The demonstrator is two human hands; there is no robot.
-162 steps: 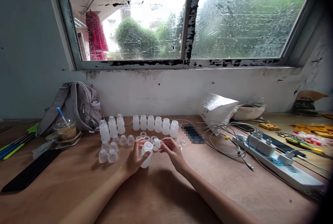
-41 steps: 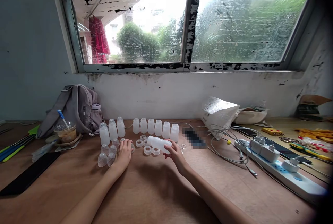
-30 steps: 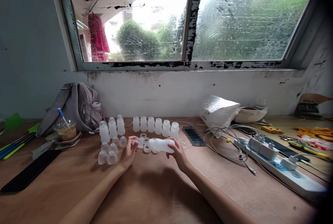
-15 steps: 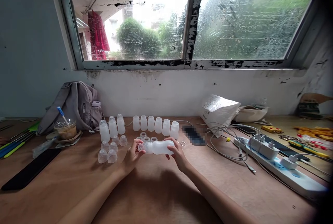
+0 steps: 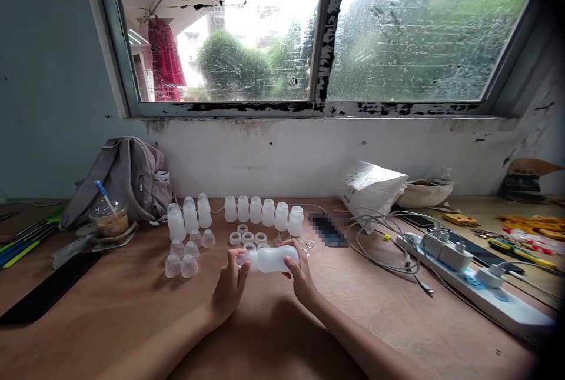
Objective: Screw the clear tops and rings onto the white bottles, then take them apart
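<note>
Having moved lower in the head view, the bottle is pointing sideways; left fingers are clamping its clear cap; right fingers are gripping its base; rings are resting beyond the left fingers.

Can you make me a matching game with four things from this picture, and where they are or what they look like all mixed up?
Things
1. sideways bottle
2. red cloth
3. power strip
4. straw

Places and looks
A. white, with plugs in it
B. poking out of the drink cup
C. held by the left hand and the right hand
D. seen through the window

Right pairs: 1-C, 2-D, 3-A, 4-B
</note>
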